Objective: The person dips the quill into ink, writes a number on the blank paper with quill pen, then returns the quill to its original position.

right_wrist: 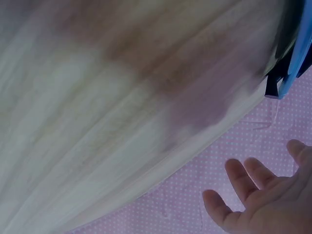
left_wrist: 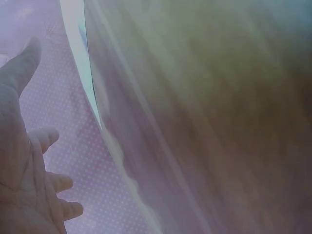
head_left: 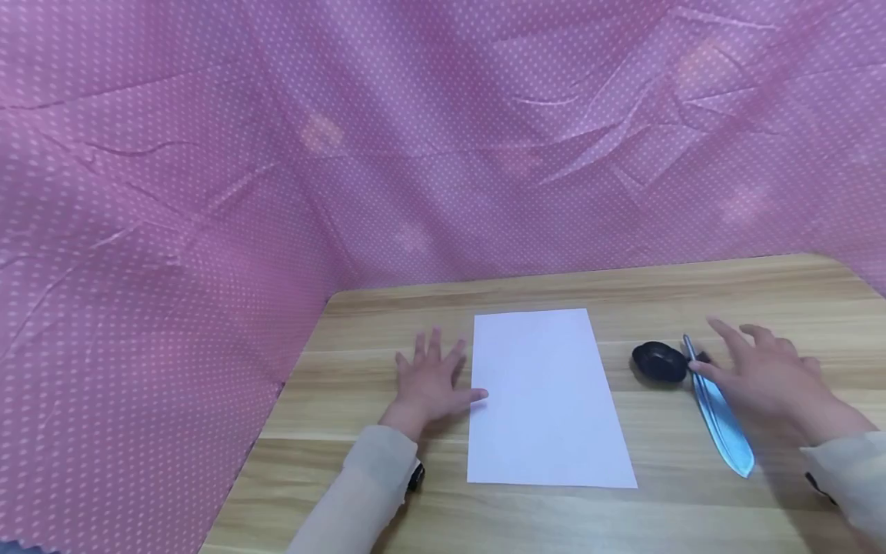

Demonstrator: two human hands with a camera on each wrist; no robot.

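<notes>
A white sheet of paper (head_left: 547, 400) lies on the wooden table. My left hand (head_left: 432, 385) is just left of it with fingers spread, its thumb overlapping the paper's left edge. On the right are a black rounded object (head_left: 660, 362) and a long, narrow light-blue object (head_left: 727, 435) with a pointed lower end. A thin dark stick-like piece (head_left: 699, 377) runs along the blue one. My right hand (head_left: 771, 373) is beside them, fingers apart, its thumb over the top of the blue object. In the right wrist view, that palm (right_wrist: 282, 204) holds nothing.
The wooden tabletop (head_left: 311, 477) has a rounded far right corner. Pink dotted cloth (head_left: 415, 154) hangs behind the table and along its left side. Light sleeves (head_left: 367, 477) cover both forearms, with a dark band at each wrist.
</notes>
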